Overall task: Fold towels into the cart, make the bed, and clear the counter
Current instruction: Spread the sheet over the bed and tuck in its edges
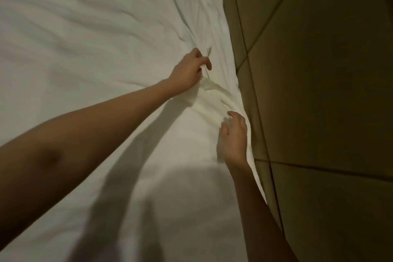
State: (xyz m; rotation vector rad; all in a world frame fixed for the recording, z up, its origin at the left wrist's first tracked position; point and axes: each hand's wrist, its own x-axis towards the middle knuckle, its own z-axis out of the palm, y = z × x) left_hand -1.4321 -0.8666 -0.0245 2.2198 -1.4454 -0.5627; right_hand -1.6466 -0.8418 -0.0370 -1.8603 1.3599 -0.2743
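Bed-making step: left hand (pixel 191 68) pinching fold of white sheet (pixel 85 49) near bed edge — likely drawing slack toward padded headboard (pixel 319 70). Right hand (pixel 235 138) lying flat, fingers straight, pressing sheet edge beside panel — probably tucking.

dim, warm, yellowish light with a greenish cast. the white sheet (pixel 85 27) is the brightest area, mid-frame and upper left; the padded panel (pixel 319 91) on the right falls off to dark olive, darkest at upper right. soft-edged shadows of the arms and a rounded head shape lie across the lower centre, so the light comes from behind the camera. overall soft focus, fingers slightly motion-blurred. panel seams bow with wide-angle distortion. no glare.
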